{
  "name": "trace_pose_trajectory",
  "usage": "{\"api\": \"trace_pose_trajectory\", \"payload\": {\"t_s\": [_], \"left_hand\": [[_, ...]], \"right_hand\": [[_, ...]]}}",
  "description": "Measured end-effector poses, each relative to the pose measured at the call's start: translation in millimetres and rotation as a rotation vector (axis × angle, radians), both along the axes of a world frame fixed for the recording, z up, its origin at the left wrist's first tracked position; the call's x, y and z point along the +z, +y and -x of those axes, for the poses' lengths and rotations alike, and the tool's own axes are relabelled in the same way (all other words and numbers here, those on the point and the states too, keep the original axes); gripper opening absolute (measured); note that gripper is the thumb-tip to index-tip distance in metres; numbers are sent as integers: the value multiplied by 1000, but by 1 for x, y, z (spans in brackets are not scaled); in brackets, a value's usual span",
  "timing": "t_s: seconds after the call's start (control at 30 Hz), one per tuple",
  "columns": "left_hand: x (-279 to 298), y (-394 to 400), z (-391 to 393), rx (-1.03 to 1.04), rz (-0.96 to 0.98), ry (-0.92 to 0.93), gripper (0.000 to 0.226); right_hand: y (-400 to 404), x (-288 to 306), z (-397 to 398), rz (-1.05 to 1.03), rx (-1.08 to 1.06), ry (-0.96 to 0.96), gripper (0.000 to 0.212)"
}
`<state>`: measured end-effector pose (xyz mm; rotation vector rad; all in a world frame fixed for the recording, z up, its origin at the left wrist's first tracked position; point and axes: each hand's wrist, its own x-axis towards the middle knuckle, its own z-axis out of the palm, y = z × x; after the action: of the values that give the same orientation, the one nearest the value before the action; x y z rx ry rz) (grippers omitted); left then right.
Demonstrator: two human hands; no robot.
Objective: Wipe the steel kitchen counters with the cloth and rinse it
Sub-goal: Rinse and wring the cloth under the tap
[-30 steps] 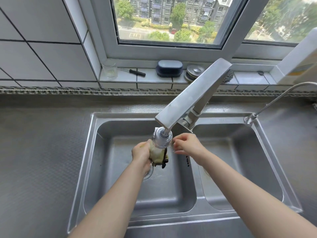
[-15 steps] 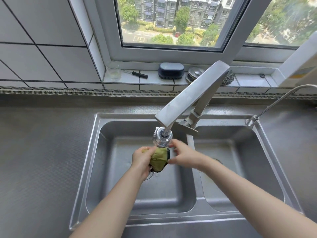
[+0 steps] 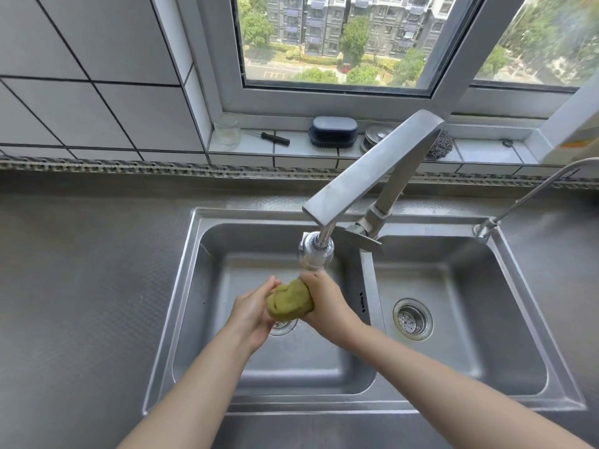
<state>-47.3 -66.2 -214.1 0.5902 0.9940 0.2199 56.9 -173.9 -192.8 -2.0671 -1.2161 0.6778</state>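
A wadded green cloth (image 3: 289,300) is held over the left basin of the steel double sink (image 3: 181,286), just below the faucet's spray head (image 3: 315,251). My left hand (image 3: 252,311) cups the cloth from the left, and my right hand (image 3: 327,303) grips it from the right, fingers curled round the wad. The square steel faucet (image 3: 366,170) reaches over from the back. The textured steel counter (image 3: 81,286) runs on both sides of the sink. I cannot tell whether water is running.
The right basin's drain strainer (image 3: 412,319) is in view. A thin gooseneck tap (image 3: 486,228) stands at the sink's back right corner. On the window sill sit a glass (image 3: 227,132), a screwdriver (image 3: 272,137), a blue brush (image 3: 334,132), stacked metal lids (image 3: 376,134) and a steel scourer (image 3: 440,145).
My right hand came from beside the spray head onto the cloth. Both hands now bunch it into a ball, slightly lower and nearer than a second ago.
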Motion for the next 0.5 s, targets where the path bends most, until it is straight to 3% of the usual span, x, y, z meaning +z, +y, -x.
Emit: {"api": "trace_pose_trajectory", "payload": {"t_s": [0.07, 0.13, 0.2, 0.3, 0.5], "left_hand": [[-3, 1, 8, -229, 120, -75, 59], [-1, 4, 13, -433, 324, -263, 82], [0, 8, 15, -588, 433, -429, 89], [4, 14, 16, -785, 426, -460, 72], [9, 19, -2, -1040, 153, -35, 15]], "right_hand": [[2, 5, -2, -55, 124, -127, 18], [3, 9, -7, -47, 232, -253, 16], [4, 12, -14, -40, 367, -395, 17], [8, 9, -23, -11, 537, -601, 22], [15, 11, -31, 212, 685, -746, 14]]}}
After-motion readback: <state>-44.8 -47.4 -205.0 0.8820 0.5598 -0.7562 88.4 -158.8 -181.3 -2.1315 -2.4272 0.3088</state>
